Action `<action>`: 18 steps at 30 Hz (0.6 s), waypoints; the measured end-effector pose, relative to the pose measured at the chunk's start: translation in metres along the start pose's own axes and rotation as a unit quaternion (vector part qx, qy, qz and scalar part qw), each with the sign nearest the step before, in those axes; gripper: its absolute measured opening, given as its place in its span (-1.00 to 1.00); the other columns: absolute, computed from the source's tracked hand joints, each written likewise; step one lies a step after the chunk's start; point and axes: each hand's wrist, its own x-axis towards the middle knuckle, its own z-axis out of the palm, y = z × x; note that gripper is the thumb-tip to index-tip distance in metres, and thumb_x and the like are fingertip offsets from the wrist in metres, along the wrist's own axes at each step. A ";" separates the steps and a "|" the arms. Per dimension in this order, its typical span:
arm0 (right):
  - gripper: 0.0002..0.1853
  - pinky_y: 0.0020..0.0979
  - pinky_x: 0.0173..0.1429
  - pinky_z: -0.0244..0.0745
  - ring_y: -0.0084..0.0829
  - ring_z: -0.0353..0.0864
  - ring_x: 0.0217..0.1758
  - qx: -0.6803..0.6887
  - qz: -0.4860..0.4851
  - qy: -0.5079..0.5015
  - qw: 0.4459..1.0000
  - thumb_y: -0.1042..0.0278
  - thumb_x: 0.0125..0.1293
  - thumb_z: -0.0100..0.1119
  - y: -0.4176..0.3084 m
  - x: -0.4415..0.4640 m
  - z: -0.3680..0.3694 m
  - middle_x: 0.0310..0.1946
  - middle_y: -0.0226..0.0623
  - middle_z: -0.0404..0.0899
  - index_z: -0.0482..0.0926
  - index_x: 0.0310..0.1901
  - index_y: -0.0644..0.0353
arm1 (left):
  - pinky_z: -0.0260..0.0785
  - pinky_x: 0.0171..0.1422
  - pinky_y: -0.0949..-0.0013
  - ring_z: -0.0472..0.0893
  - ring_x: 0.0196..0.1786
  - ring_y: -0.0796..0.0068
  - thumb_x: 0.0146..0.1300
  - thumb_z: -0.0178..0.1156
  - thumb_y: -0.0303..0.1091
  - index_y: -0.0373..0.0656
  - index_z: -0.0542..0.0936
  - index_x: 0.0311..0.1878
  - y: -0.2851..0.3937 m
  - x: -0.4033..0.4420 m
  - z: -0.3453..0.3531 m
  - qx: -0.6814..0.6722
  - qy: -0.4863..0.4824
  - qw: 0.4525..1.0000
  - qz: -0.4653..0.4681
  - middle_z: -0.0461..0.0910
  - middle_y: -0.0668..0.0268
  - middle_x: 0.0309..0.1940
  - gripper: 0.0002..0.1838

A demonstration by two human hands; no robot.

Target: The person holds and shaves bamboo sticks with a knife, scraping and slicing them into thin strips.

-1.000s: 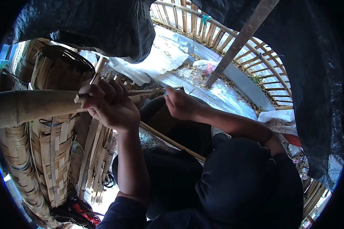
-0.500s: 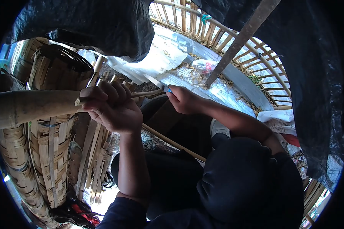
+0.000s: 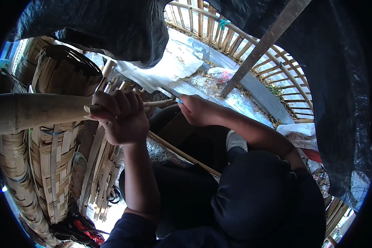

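Note:
My left hand [image 3: 124,115] is closed in a fist around a narrow bamboo strip [image 3: 159,103]. One end of that strip pokes out past my thumb, and the other runs toward my right hand [image 3: 197,110]. My right hand is wrapped around the handle of a knife, with a bit of blue showing at the fingers. The knife blade [image 3: 168,93] points up and left, close to the strip's far end; whether they touch, I cannot tell. A thick bamboo pole [image 3: 41,111] comes in from the left and ends behind my left fist.
Tall woven bamboo baskets [image 3: 56,165] stand at the left, beside a bundle of split bamboo pieces [image 3: 97,169]. Black plastic sheeting [image 3: 111,29] hangs overhead. A slanting post [image 3: 264,47] and a curved bamboo fence [image 3: 291,74] lie ahead. A plastic bottle [image 3: 221,73] rests near the post.
The view has shifted slightly. My left fist has turned a little, and the strip's near end shows more. My right hand and the knife have moved slightly left, with both grips kept.

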 end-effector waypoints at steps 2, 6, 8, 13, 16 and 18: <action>-0.74 -0.11 -0.33 0.35 0.02 0.55 -0.44 -0.035 0.014 -0.025 0.999 0.32 0.41 -0.09 -0.020 -0.005 -0.013 -0.56 0.09 0.47 0.35 -0.34 0.39 | -0.17 -0.59 0.45 -0.03 -0.66 0.66 0.43 -0.12 0.11 0.01 0.21 -0.47 -0.001 0.002 -0.002 -0.013 -0.007 1.000 -0.004 0.01 0.53 -0.70 -0.56; -0.75 -0.11 -0.36 0.35 0.04 0.54 -0.49 0.006 -0.049 0.007 0.999 0.34 0.40 -0.05 -0.026 -0.016 -0.002 -0.60 0.07 0.46 0.34 -0.35 0.38 | -0.16 -0.59 0.44 -0.02 -0.66 0.65 0.42 -0.12 0.12 0.01 0.21 -0.47 0.000 0.000 -0.006 -0.019 -0.021 0.999 -0.015 0.02 0.53 -0.70 -0.56; -0.77 -0.12 -0.41 0.33 0.03 0.53 -0.54 0.046 -0.089 0.099 0.990 0.38 0.39 -0.03 0.003 -0.009 0.022 -0.65 0.03 0.44 0.33 -0.37 0.37 | -0.16 -0.58 0.45 -0.03 -0.66 0.65 0.42 -0.11 0.12 -0.02 0.22 -0.45 0.002 -0.001 -0.010 -0.032 -0.016 0.999 -0.009 0.03 0.52 -0.70 -0.54; -0.78 -0.12 -0.43 0.33 0.02 0.53 -0.56 -0.039 -0.071 0.046 0.996 0.40 0.38 -0.01 -0.021 -0.006 0.001 -0.68 0.01 0.43 0.31 -0.36 0.37 | -0.16 -0.58 0.45 -0.04 -0.67 0.64 0.40 -0.11 0.15 -0.05 0.23 -0.45 0.004 0.004 -0.015 -0.060 0.012 0.998 -0.026 0.05 0.51 -0.71 -0.52; -0.80 -0.11 -0.40 0.34 0.02 0.54 -0.54 0.006 -0.070 0.066 0.995 0.39 0.38 -0.01 -0.011 -0.007 0.010 -0.69 0.01 0.42 0.32 -0.32 0.36 | -0.17 -0.58 0.43 -0.03 -0.66 0.63 0.41 -0.12 0.15 -0.05 0.23 -0.45 0.004 0.000 -0.016 -0.058 0.028 0.998 -0.023 0.04 0.50 -0.71 -0.52; -0.81 -0.12 -0.40 0.34 0.01 0.54 -0.54 0.013 -0.062 0.070 0.996 0.39 0.38 -0.02 -0.002 -0.009 0.023 -0.69 0.01 0.43 0.32 -0.30 0.36 | -0.18 -0.57 0.42 -0.03 -0.65 0.63 0.40 -0.12 0.15 -0.05 0.23 -0.45 0.004 -0.004 -0.018 -0.054 -0.023 0.998 -0.020 0.03 0.50 -0.72 -0.52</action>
